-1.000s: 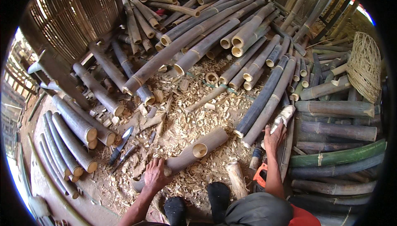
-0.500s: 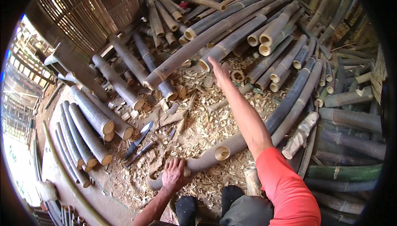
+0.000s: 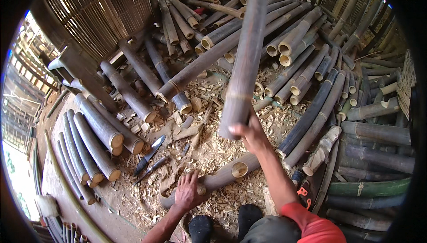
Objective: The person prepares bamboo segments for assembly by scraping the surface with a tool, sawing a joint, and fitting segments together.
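Observation:
My right hand (image 3: 254, 132) grips the lower end of a brown bamboo pole (image 3: 241, 72), its thumb laid across the near side. The pole is raised off the ground, slanting up and away, its far end blurred. At lower centre my left hand (image 3: 187, 193) is closed over the left end of a thicker bamboo log (image 3: 218, 181), which lies crosswise before my feet. A round opening (image 3: 239, 169) is cut in the top of that log. Left of it, a knife (image 3: 150, 155) with a dark handle and a slim dark tool (image 3: 152, 169) lie on the ground.
Cut bamboo lengths (image 3: 91, 147) lie in rows at left. A large bamboo pile (image 3: 307, 43) fills the back, and more poles (image 3: 378, 129) are stacked at right. Wood chips (image 3: 213, 132) cover the middle ground. Something with orange parts (image 3: 303, 192) sits beside my right forearm.
My right hand has taken hold of a bamboo pole from the far pile, lifted it and drawn it nearer. My left hand stays on the log.

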The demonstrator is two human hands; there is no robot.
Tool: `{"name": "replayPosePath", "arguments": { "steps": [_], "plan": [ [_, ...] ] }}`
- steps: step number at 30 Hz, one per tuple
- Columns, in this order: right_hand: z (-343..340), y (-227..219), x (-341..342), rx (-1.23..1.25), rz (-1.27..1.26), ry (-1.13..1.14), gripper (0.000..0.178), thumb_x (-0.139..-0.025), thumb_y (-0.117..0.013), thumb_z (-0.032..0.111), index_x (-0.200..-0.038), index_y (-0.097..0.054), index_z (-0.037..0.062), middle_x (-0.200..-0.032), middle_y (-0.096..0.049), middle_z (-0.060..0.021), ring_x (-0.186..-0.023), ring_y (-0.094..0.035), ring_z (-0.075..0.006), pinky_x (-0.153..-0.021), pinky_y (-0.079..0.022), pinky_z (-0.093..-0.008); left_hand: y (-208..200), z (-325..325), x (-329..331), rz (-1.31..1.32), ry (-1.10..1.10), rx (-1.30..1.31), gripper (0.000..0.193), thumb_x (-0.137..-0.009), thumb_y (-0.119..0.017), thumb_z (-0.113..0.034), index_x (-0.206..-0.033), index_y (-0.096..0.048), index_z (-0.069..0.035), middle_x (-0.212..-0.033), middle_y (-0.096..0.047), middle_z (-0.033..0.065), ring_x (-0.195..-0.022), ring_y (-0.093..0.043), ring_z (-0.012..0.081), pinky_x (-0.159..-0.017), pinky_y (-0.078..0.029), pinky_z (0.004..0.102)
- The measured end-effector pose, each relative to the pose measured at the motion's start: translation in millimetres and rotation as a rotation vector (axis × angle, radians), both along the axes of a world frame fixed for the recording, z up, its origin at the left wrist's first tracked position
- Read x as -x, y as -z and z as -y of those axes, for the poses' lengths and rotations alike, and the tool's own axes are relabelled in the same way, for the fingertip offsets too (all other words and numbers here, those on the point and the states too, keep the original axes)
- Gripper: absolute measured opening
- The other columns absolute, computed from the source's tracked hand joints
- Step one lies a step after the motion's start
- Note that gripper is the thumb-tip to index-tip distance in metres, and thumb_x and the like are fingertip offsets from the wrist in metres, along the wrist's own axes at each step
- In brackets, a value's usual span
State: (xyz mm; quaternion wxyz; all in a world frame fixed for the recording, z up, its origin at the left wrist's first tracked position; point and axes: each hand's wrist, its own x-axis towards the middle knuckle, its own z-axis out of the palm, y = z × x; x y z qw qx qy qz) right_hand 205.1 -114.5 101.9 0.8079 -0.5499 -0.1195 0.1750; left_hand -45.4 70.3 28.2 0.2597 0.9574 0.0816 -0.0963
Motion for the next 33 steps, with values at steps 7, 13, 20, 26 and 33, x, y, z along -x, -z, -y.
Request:
{"name": "replayPosePath", "arguments": {
  "steps": [7, 13, 20, 26, 33],
  "plan": [
    [124.0, -27.8, 54.2, 0.737, 0.446, 0.165, 0.076, -0.065, -0.070, 0.008, -0.138, -0.050, 0.0018, -0.122, -0.065, -0.0226, -0.115, -0.063, -0.0385, -0.101, -0.049, -0.0485, -113.0, -36.4, -46.4, 0.795, -0.061, -0.322, 0.118, -0.055, -0.099, -0.015, -0.158, -0.041, -0.019, -0.159, -0.035, 0.0193, -0.147, -0.033, 0.0438, -0.124, -0.029, 0.0577],
    [130.1, -63.2, 54.7, 1.093, 1.007, -0.167, 0.088, -0.061, -0.083, 0.006, -0.144, -0.054, 0.0110, -0.133, -0.063, -0.0164, -0.127, -0.060, -0.0355, -0.118, -0.039, -0.0523, -189.2, -43.3, -70.3, 0.597, 0.280, -0.884, 0.086, -0.064, -0.090, -0.016, -0.144, -0.058, -0.017, -0.147, -0.053, 0.0176, -0.140, -0.049, 0.0321, -0.119, -0.034, 0.0542],
    [168.0, 20.1, 49.3, 1.296, 0.445, 0.347, 0.069, -0.093, -0.076, 0.016, -0.155, -0.046, 0.0093, -0.145, -0.057, -0.0169, -0.117, -0.065, -0.0279, -0.106, -0.053, -0.0474, -92.6, -78.6, -56.4, -0.029, 0.079, -0.106, 0.075, -0.059, -0.089, -0.029, -0.124, -0.061, -0.003, -0.113, -0.068, 0.0206, -0.106, -0.067, 0.0381, -0.093, -0.052, 0.0479],
    [158.2, 84.4, 81.5, 0.542, -0.368, 0.093, 0.051, -0.102, -0.070, 0.021, -0.147, -0.051, 0.0059, -0.116, -0.069, -0.0095, -0.069, -0.066, -0.0124, -0.050, -0.052, -0.0252, -39.6, -94.1, -37.2, -0.201, 0.030, 0.133, 0.093, -0.057, -0.095, -0.033, -0.138, -0.060, -0.003, -0.118, -0.071, 0.0216, -0.111, -0.069, 0.0365, -0.098, -0.052, 0.0461],
    [164.7, 103.4, 120.1, 0.523, -0.301, 0.142, 0.049, -0.101, -0.068, 0.011, -0.146, -0.048, 0.0093, -0.110, -0.066, -0.0072, -0.067, -0.065, -0.0119, -0.056, -0.056, -0.0264, -18.0, -80.0, -34.1, -0.187, 0.095, 0.198, 0.081, -0.071, -0.088, -0.032, -0.141, -0.060, -0.003, -0.128, -0.068, 0.0223, -0.118, -0.067, 0.0370, -0.101, -0.052, 0.0462]
  ]
}}
